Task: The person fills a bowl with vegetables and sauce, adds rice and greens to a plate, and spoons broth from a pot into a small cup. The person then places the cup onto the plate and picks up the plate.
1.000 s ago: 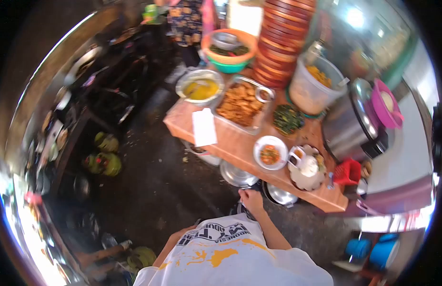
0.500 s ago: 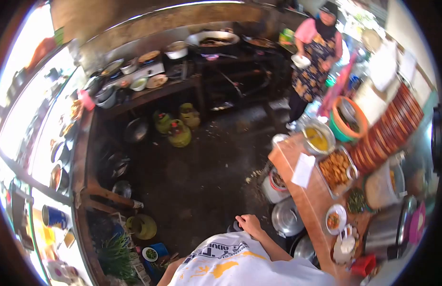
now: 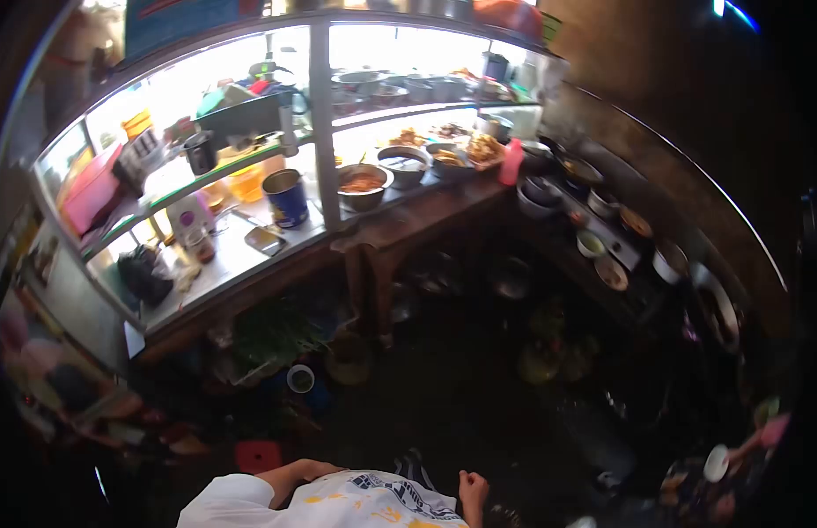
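My right hand (image 3: 473, 488) hangs at the bottom of the view, in front of the dark floor. Its fingers are curled into a loose fist and nothing shows in them. My left arm (image 3: 294, 475) bends in against my white printed shirt (image 3: 338, 503), which hides the fingers of that hand. Neither hand visibly touches any dish. Nearest to my left arm is a red stool or box (image 3: 258, 456) on the floor.
A glass display case (image 3: 321, 114) ahead holds several food bowls (image 3: 364, 198) and a blue tin (image 3: 286, 201). Along the right runs a cooking counter with pots (image 3: 670, 264). Gas cylinders (image 3: 542, 361) and leafy greens (image 3: 276, 334) sit low. A co-worker's arm (image 3: 752, 444) holds a white bowl (image 3: 716, 463).
My view has swung left, from the cooking area and wooden table towards the display case. The co-worker now appears at the lower right edge. My right hand stays curled.
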Available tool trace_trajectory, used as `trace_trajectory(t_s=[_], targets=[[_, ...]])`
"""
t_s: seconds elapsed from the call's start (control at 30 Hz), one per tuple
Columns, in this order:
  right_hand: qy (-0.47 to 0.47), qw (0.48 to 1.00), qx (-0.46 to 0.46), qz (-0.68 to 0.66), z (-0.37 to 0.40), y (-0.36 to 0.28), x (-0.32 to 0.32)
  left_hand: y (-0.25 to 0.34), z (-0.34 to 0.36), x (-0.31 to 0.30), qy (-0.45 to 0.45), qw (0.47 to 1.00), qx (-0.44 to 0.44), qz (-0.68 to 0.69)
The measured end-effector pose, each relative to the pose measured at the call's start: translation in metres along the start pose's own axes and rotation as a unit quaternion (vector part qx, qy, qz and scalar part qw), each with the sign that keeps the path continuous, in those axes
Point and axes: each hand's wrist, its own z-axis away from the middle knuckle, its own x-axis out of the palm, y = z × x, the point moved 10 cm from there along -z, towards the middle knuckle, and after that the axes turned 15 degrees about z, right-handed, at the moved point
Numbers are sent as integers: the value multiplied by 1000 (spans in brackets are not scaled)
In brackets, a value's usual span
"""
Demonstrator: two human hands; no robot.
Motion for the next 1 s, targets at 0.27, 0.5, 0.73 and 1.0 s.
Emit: trace_trajectory(t_s=[0.27,0.5,0.73,1.0], targets=[[-137,984,-91,65,-130,-40,39,87,6,19,68,997,-4,22],[-169,974,-118,98,-233,-97,32,116,52,15,176,984,29,13],[-196,960,-168,109,-264,-147,56,161,99,-43,273,956,103,5],[-216,910,-335,114,-233,-161,99,404,368,-138,487,713,500,-63]])
